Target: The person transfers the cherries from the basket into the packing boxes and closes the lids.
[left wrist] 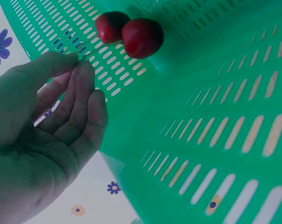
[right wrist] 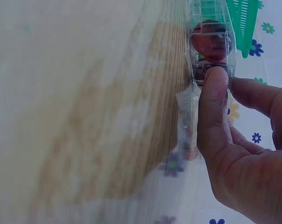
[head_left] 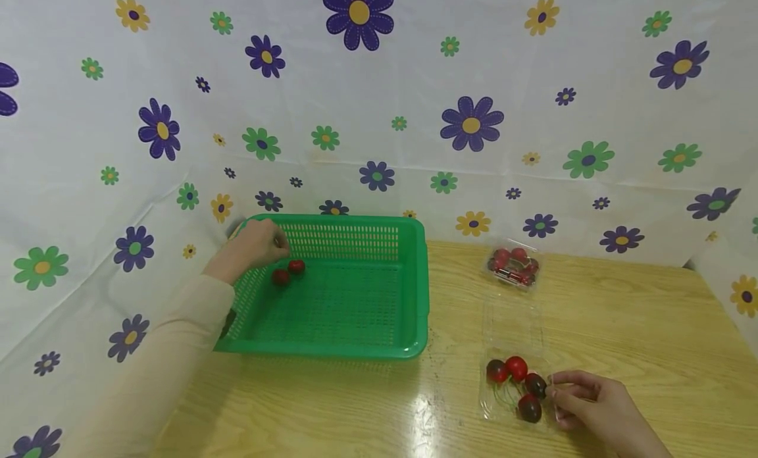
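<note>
In the head view my left hand (head_left: 260, 243) is over the left part of a green plastic basket (head_left: 417, 293). Its thumb and fingertips pinch thin green stems, from which two red cherries (left wrist: 143, 38) hang, as the left wrist view shows. On the table at the right, an opened clear plastic box (head_left: 488, 405) holds several dark and bright red cherries (head_left: 516, 368) with green stems. My right hand (head_left: 598, 402) grips this box by its right side, thumb and fingers on the clear wall (right wrist: 193, 88).
Behind the open box and its raised or laid-back lid (head_left: 512, 320) stands a second clear box (head_left: 514, 264) with several red cherries inside. A white flowered cloth (head_left: 403, 83) hangs behind the wooden table (head_left: 639, 326) and along its left side.
</note>
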A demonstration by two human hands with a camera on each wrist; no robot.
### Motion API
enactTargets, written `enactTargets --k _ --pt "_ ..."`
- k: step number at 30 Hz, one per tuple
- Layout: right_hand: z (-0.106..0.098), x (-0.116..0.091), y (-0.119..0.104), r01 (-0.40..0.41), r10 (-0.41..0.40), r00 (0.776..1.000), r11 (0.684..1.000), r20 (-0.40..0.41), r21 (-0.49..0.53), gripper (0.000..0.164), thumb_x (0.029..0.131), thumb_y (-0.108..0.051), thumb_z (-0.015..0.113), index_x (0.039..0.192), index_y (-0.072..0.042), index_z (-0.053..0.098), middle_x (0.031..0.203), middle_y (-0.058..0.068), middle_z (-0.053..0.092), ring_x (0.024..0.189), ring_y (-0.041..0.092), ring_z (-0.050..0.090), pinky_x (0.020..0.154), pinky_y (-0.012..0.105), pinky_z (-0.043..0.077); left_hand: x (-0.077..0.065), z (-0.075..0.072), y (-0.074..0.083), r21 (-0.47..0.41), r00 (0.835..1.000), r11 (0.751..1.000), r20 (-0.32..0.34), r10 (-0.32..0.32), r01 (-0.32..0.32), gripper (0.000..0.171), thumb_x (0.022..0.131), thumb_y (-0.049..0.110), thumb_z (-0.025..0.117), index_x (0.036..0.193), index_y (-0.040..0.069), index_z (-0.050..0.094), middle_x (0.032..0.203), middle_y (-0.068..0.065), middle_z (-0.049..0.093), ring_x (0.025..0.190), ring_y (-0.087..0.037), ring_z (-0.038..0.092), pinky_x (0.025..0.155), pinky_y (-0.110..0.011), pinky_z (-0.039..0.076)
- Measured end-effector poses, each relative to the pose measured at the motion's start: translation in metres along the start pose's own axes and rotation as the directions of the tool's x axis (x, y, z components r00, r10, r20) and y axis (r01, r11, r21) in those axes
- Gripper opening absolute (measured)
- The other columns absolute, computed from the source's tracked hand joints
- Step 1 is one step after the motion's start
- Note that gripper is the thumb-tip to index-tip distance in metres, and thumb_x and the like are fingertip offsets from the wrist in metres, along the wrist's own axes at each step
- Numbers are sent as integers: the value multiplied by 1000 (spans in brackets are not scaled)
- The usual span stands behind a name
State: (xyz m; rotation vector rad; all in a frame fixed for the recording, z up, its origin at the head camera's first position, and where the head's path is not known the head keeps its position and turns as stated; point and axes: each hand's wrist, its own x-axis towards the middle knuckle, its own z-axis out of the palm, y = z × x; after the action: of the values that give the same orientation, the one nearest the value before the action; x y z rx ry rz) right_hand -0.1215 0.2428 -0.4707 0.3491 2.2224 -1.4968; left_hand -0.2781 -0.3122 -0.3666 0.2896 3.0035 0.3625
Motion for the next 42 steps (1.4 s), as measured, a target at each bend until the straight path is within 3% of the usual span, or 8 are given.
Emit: enactTargets --k 16,22,33,42 --pt "-1 1 -3 11 -11 1000 1000 4 -3 34 99 -8 65 128 10 59 89 3 74 78 17 71 69 31 63 -3 -14 12 20 999 999 3 32 -32 8 87 11 69 86 6 75 82 -7 73 70 -18 61 68 -35 54" --pt "0 1 -6 16 -16 1000 1000 2 -18 34 100 -7 64 128 11 59 90 2 74 78 17 71 68 30 62 -8 -21 23 19 998 998 -4 61 -61 8 88 10 69 87 5 75 80 -6 72 67 -17 57 63 -28 48" --pt "0 0 -1 17 -17 1000 999 7 -44 36 99 -10 66 128 10 60 89 2 76 78 17 71 68 29 62 -18 -33 50 12 994 994 28 106 -107 8 90 9 68 89 6 75 84 -6 73 72 -16 60 71 -34 57" --pt "1 1 2 -4 4 1000 1000 -7 -26 37 98 -13 67 127 10 61 88 4 74 79 19 70 68 31 62 -27 -31 65 28 987 987 -1 160 -160 8 86 6 66 86 4 74 77 -5 69 65 -15 55 61 -27 49"
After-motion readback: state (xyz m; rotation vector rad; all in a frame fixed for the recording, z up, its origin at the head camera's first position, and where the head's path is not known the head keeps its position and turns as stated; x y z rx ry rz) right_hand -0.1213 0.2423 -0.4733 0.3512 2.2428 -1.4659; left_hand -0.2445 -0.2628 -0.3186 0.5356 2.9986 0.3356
